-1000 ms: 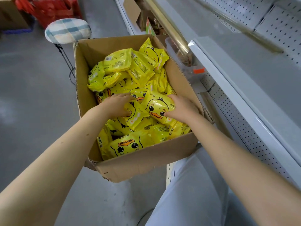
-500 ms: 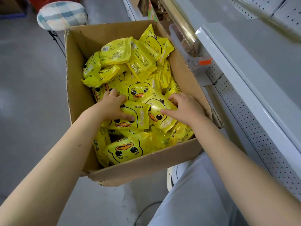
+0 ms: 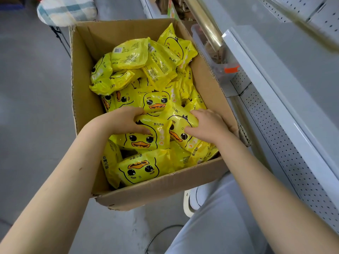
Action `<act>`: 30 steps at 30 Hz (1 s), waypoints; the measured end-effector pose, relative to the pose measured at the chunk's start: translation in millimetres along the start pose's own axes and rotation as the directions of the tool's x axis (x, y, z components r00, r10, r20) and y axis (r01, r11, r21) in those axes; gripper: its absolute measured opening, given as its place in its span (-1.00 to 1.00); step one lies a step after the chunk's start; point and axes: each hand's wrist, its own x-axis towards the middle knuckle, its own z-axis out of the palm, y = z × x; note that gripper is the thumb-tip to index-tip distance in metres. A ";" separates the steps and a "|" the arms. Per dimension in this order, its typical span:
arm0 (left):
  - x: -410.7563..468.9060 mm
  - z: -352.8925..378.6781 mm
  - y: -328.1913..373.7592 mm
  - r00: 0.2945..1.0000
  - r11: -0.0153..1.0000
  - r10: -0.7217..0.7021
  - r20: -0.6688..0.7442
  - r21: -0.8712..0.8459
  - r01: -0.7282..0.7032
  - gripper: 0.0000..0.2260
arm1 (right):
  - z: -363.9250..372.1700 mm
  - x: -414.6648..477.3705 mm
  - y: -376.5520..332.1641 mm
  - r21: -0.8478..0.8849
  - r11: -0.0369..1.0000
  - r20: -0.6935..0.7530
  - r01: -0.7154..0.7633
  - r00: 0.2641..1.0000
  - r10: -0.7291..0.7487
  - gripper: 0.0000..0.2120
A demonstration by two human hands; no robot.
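An open cardboard box [image 3: 86,99] on the floor holds several yellow duck-face wipe packs. My left hand [image 3: 122,121] grips one duck pack [image 3: 145,138] near the box's front middle, thumb on its face and fingers curled over its top edge. My right hand [image 3: 207,125] grips a second, tilted duck pack [image 3: 180,125] just to the right, thumb and fingers round its end. Both packs lie among the others. More packs [image 3: 132,55] are heaped at the back of the box.
A white perforated metal shelf [image 3: 275,99] runs along the right, with a brass rail [image 3: 203,21] and a clear price holder with an orange tag [image 3: 231,69]. A plaid-cushioned stool [image 3: 66,11] stands behind the box. My pale trouser leg [image 3: 220,217] and shoe are below.
Both hands have closed tighter on their duck packs, and the view has moved nearer to the box. The right pack has tilted further on its side.
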 end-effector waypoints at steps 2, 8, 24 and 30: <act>-0.5 0.9 -0.2 1.000 1.000 0.002 0.012 0.012 -0.002 -0.38 | 3.0 0.1 0.2 -0.080 0.997 0.020 0.009 1.000 -0.008 -0.32; 0.6 4.4 2.2 0.999 0.998 -0.009 -0.047 0.069 0.012 -0.39 | 4.8 -3.7 -1.1 -0.064 0.998 -0.008 -0.007 1.000 0.006 -0.29; -28.3 -39.8 33.3 0.965 0.993 0.112 -0.238 0.058 -0.101 -0.58 | -79.8 -28.9 -43.7 -0.021 1.000 -0.190 0.001 0.982 -0.005 -0.45; -70.0 -80.1 89.0 0.894 0.966 0.229 -0.386 0.204 -0.160 -0.49 | -159.6 -89.8 -46.0 -0.108 0.994 -0.293 -0.023 0.956 -0.010 -0.50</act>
